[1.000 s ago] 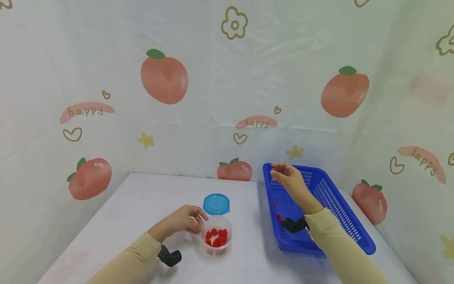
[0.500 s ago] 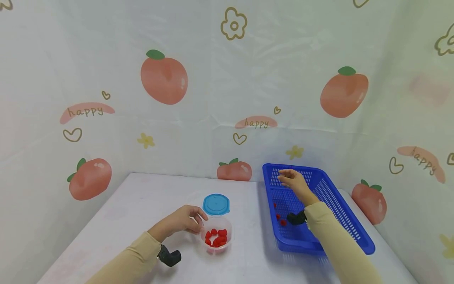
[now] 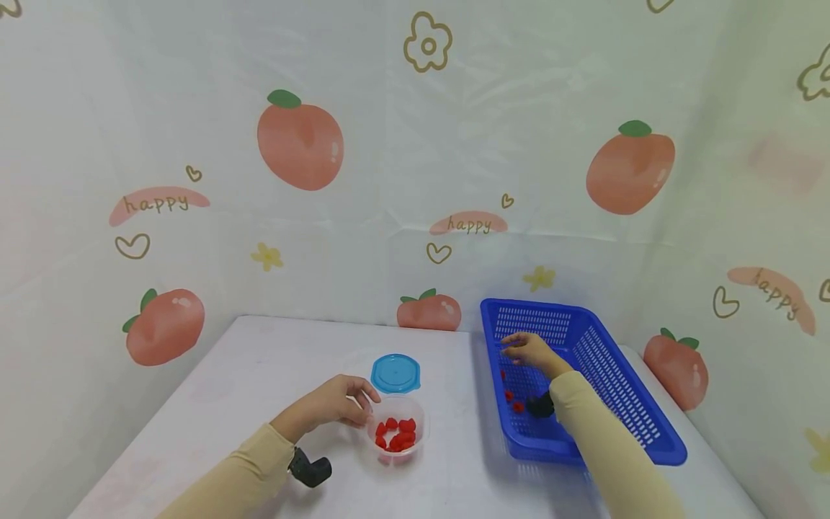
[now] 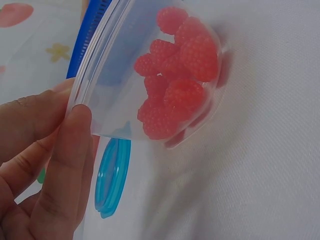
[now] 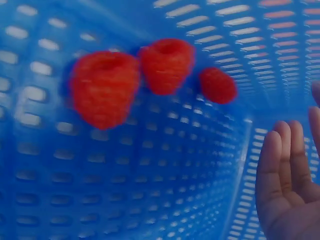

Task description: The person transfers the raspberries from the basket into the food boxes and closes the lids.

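My left hand (image 3: 337,400) pinches the rim of a clear plastic tub (image 4: 112,90) between thumb and fingers. Several raspberries (image 4: 182,97) lie at the bottom of the tub. My right hand (image 3: 530,352) is inside the blue plastic basket (image 3: 586,453), over its far left part, with fingers apart from the thumb and nothing between them. Three raspberries (image 5: 106,89) lie in the basket, spaced along its left side in the head view; in the right wrist view they are left of the fingers (image 5: 270,167).
A round blue lid (image 3: 395,373) lies on the white table (image 3: 292,346) just behind the tub. The basket's slotted walls (image 3: 612,375) rise around the right hand. A patterned cloth (image 3: 363,259) hangs behind the table.
My right hand has come down from above the basket's far left edge into the basket, moving nearer the raspberries. The left hand and the tub have stayed in place.
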Motion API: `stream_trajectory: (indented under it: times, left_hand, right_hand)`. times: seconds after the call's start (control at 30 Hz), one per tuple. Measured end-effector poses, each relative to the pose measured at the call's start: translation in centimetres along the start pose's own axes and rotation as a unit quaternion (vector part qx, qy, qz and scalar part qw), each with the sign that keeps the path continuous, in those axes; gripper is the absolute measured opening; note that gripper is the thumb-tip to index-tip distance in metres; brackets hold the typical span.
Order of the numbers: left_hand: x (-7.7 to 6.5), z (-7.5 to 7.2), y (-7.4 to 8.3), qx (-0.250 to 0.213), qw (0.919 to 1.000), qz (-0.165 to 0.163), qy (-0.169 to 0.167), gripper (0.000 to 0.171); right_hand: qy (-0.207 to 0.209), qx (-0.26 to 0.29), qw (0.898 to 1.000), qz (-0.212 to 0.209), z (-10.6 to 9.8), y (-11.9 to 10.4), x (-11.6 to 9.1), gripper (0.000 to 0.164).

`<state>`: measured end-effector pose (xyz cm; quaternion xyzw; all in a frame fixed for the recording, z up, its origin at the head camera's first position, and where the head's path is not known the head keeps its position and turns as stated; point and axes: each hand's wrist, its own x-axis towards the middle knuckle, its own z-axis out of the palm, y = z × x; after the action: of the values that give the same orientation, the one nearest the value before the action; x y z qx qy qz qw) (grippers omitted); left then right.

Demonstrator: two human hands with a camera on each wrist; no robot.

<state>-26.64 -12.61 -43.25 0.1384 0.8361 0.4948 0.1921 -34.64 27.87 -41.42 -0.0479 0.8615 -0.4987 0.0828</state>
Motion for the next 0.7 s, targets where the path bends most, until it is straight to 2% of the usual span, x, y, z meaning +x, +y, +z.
stream_trajectory:
  times: [0.17, 0.23, 0.33, 0.7]
  left_hand:
    - [0.0, 0.0, 0.0, -0.001, 1.0, 0.001, 0.0, 0.029]
    - [0.0, 0.0, 0.0, 0.0, 1.0, 0.001, 0.0, 0.029]
    - [0.0, 0.0, -0.1, 0.001, 1.0, 0.001, 0.0, 0.029]
    - [-0.1, 0.0, 0.0, 0.001, 1.0, -0.001, 0.003, 0.028]
  right_hand:
    - [-0.061, -0.018, 0.998, 0.02, 0.3, 0.3, -0.3, 0.031]
    - [-0.073, -0.031, 0.996, 0.033, 0.4, 0.4, -0.5, 0.031]
    - [-0.082, -0.05, 0.994, 0.048, 0.5, 0.4, -0.7, 0.03]
    - [-0.095, -0.067, 0.99, 0.075, 0.9, 0.3, -1.2, 0.028]
